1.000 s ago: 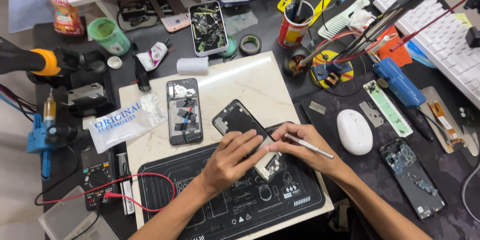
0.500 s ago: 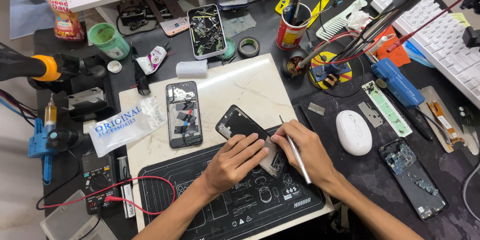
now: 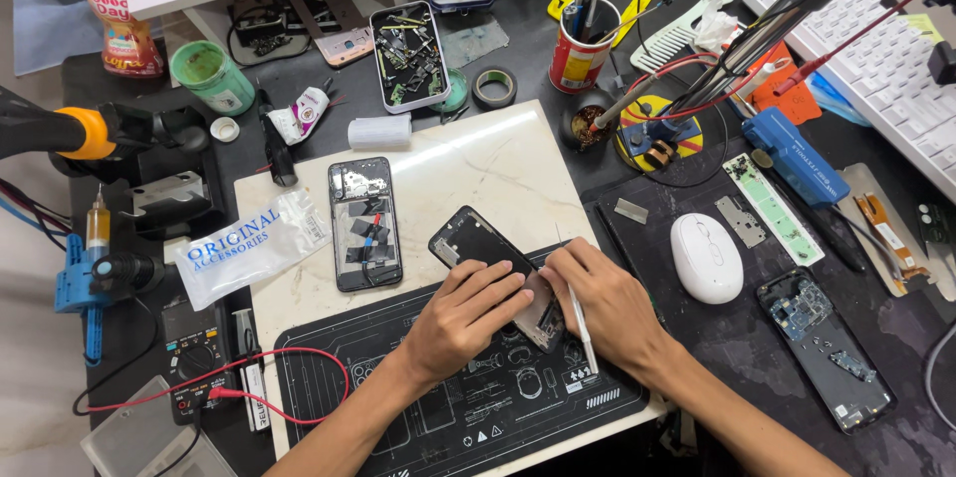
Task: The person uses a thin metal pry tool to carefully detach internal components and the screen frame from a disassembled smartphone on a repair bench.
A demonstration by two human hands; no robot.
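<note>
— So where are the hands just now?

— Both are on the dark phone frame (image 3: 478, 243), which lies tilted across the near edge of the pale stone slab (image 3: 498, 158) and onto the black work mat (image 3: 498, 407). The left hand (image 3: 463, 316) lies flat with its fingers spread over the lower end of the frame, pinning it rather than gripping it. The right hand (image 3: 607, 303) is curled shut around a thin white tool (image 3: 580, 323), held like a pen, its top end sticking up past the knuckles.

— Can you see where the tip goes?

— Not clearly. It points down toward the frame's near corner, but the fingers hide the contact.

— Which step would you call it?

— I'd judge it as working at the lower end of the frame with the tool, perhaps prying or scraping, while the other hand steadies it. The next move seems to call for a light, controlled push, with the frame kept from sliding.

— And around them?

— Just left of the frame lies a second opened phone (image 3: 363, 223), its insides showing, and beyond it a clear plastic packet (image 3: 254, 243). To the right, on the dark counter (image 3: 737, 338), sit a white mouse (image 3: 706, 256) and another stripped phone (image 3: 825, 348). Farther back there's a tray of small parts (image 3: 410, 56) and a red cup of tools (image 3: 581, 51). A meter with red leads (image 3: 199, 357) rests at the mat's left corner.
</note>
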